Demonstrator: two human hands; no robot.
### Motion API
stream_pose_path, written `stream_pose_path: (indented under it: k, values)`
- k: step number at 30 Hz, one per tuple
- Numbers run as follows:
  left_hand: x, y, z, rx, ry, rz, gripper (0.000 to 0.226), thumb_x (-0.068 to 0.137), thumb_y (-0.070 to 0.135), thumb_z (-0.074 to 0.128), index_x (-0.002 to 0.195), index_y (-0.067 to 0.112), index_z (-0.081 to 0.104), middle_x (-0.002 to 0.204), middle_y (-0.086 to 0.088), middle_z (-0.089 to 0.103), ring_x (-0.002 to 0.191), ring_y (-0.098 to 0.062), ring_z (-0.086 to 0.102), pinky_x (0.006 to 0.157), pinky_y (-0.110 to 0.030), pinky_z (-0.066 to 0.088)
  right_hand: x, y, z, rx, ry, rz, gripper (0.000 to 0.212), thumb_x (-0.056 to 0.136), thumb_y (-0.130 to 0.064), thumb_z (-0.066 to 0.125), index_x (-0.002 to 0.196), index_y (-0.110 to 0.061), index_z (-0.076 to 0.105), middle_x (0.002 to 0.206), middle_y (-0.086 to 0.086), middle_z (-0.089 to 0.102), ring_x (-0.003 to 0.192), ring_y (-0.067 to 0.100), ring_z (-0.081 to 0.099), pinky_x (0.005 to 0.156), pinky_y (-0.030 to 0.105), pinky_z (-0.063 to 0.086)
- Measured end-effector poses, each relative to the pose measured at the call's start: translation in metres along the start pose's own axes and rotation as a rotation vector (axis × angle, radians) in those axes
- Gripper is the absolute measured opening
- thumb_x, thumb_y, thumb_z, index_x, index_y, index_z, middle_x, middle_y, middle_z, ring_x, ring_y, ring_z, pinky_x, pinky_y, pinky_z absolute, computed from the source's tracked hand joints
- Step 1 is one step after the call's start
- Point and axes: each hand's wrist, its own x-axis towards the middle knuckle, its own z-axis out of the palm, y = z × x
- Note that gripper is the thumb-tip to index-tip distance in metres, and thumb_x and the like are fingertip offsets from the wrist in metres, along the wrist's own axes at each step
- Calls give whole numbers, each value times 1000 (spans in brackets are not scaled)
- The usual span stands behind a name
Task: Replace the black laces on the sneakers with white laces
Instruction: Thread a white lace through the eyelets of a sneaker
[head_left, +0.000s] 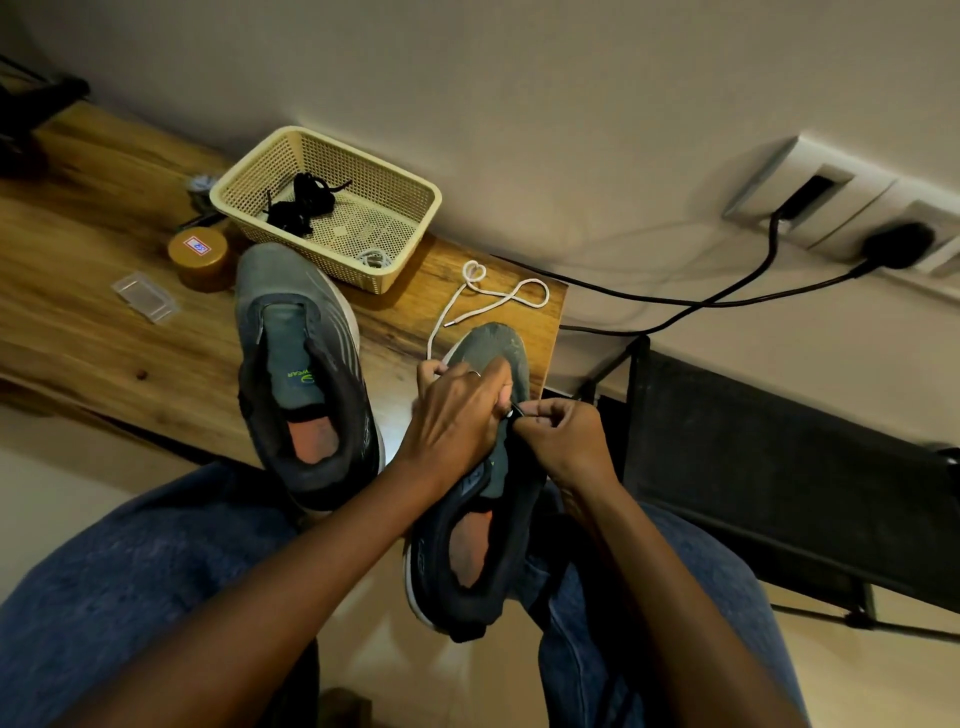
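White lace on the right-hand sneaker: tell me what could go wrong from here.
1. The white lace trails in loose loops near the table edge; a tug may knot or snag it.
2. The sneaker being laced overhangs the table onto the lap, so it could slip while both hands work.
3. The left hand covers the eyelets where the right hand pinches, so an eyelet might be missed.
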Motion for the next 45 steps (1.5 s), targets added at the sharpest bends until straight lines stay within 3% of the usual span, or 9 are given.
stream_pose_path:
  k: [5,10,15,22,25,27,34,37,45]
  values:
    - [-2,2,-2,33,37,38,51,71,1,62,80,33,23,63,4,53,64,-24,50,73,-25,13,2,-3,-2,-120,-26,-28,14,80,-1,65,93,-5,65,63,-5,55,59,4,49,60,20,44]
    - [-3,5,-5,62,62,59,49,67,-3,63,80,30,28,60,3,52,63,-24,49,72,-25,13,0,-7,-5,-168,-54,-81,10,82,1,63,89,-5,62,63,-5,51,56,1,45,50,9,38]
    - [-3,16,-11,78,61,18,39,61,-6,64,76,23,43,56,3,51,59,-26,53,68,-26,11,0,-8,-2,-161,-26,-69,8,82,-1,62,89,0,66,67,0,58,59,6,52,54,15,43]
    - [16,12,-35,-95,-181,-10,15,77,11,67,88,21,63,85,-1,70,80,-25,64,71,-31,45,3,-2,6,-79,48,-25,10,79,-6,69,88,-3,73,85,16,72,72,16,61,70,34,53]
    - [17,10,-36,-137,-242,-28,18,77,12,71,92,21,64,85,2,70,82,-20,65,74,-35,50,0,-5,4,-94,50,-40,3,79,-8,72,78,-11,72,87,16,73,77,19,65,80,43,55]
    - [17,7,-35,-147,-240,-17,19,78,9,69,93,19,62,85,0,70,81,-22,66,73,-37,51,-2,-6,3,-106,39,-60,17,81,-4,68,69,-16,69,88,19,72,75,17,62,81,44,55]
    - [11,7,-33,-93,-220,145,9,91,22,45,91,16,52,74,-5,57,67,-25,53,55,-34,35,-6,-13,-3,-175,-19,-99,13,82,0,62,79,-7,72,77,12,68,71,19,60,68,35,52]
    - [9,11,-34,-10,-213,184,4,93,15,50,95,12,53,73,-4,48,68,-22,46,58,-28,23,-7,-16,-5,-212,-48,-120,17,83,0,61,76,-13,69,73,7,63,66,14,55,62,27,45]
    - [7,8,-27,140,-197,273,6,84,8,56,90,8,55,81,-14,58,73,-32,59,54,-31,33,-3,-10,-4,-192,-51,-123,12,84,-3,63,79,5,71,65,7,60,58,10,50,50,17,39]
